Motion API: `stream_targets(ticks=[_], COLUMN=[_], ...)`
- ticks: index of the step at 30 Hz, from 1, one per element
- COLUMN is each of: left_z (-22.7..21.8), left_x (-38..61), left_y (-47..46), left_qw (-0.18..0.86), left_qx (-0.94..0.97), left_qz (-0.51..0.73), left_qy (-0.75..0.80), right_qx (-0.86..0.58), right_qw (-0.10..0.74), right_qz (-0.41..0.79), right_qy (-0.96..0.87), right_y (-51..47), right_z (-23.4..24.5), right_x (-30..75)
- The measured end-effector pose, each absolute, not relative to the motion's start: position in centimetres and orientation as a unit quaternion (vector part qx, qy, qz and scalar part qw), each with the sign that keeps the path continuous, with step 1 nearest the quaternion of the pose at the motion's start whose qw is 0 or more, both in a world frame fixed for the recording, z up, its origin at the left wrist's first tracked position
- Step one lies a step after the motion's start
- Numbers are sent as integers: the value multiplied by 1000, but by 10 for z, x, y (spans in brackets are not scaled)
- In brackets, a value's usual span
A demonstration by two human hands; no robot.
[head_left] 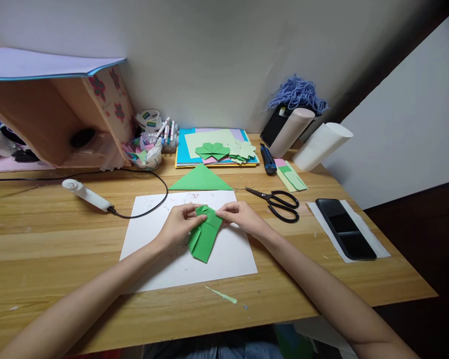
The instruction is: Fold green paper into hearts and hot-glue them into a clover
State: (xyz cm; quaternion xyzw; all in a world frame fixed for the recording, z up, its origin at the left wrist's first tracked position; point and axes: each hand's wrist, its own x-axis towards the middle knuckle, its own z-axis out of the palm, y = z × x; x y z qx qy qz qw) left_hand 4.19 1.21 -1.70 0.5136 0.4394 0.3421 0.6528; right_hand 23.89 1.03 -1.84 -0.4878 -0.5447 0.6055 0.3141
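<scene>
A folded piece of green paper (pixel 208 234) is held up over a white sheet (pixel 153 269) on the table. My left hand (pixel 179 223) grips its upper left side, with the thumb lying across the front and the fingers partly behind. At the upper right corner, my right hand (pixel 241 217) pinches the paper between thumb and fingers. Creases and a folded flap show along its left side. Just behind the hands lies a green paper triangle (pixel 201 178), partly bordering the white sheet.
Black-handled scissors (pixel 275 199) lie right of the white sheet, near a utility knife (pixel 268 159) and a phone (pixel 344 229). A corded white tool (pixel 87 194) rests at left. Green paper shapes (pixel 212 151) sit on stacked coloured paper. A paper scrap (pixel 222 295) lies near the front edge.
</scene>
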Motion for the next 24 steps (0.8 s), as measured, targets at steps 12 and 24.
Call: stream_targets(ticks=[12, 24], left_z=[-14, -14], left_x=[40, 41], left_y=[10, 11], left_qw=[587, 598], left_qx=[566, 556], left_qz=[328, 320], left_qy=[477, 481], right_qx=[-494, -514], right_qw=[307, 327], right_qz=[596, 530], right_qy=[-553, -590], right_y=[7, 6], right_z=[-17, -26], right_x=[235, 229])
